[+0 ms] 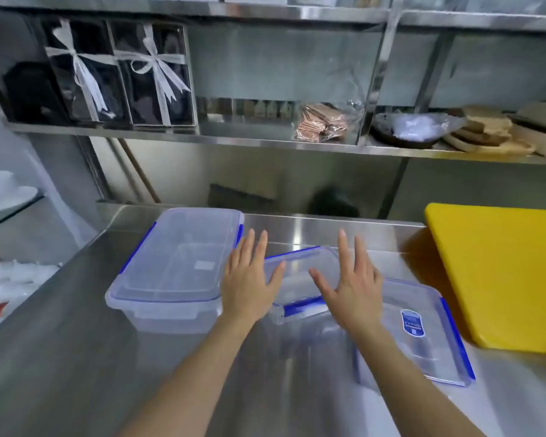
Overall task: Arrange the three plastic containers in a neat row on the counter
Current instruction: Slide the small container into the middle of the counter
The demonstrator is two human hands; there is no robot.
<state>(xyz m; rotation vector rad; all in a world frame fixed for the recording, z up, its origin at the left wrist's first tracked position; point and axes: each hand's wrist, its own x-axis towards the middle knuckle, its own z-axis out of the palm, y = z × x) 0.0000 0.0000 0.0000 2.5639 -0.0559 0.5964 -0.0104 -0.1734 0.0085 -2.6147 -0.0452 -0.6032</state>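
Note:
Three clear plastic containers with blue clips sit on the steel counter (60,357). The largest container (177,266) lies at the left, lid on. A smaller middle container (300,279) sits askew between my hands. A third container (423,335) with a blue label lies at the right, partly behind my right forearm. My left hand (249,279) hovers with fingers spread at the middle container's left edge. My right hand (350,285) is spread over its right side. Neither hand grips anything; whether they touch the lid I cannot tell.
A yellow cutting board (501,272) lies at the right of the counter. Steel shelves above hold dark gift boxes with white ribbons (120,74), packets (322,123) and a bowl (413,127). White dishes (4,190) stand at the far left.

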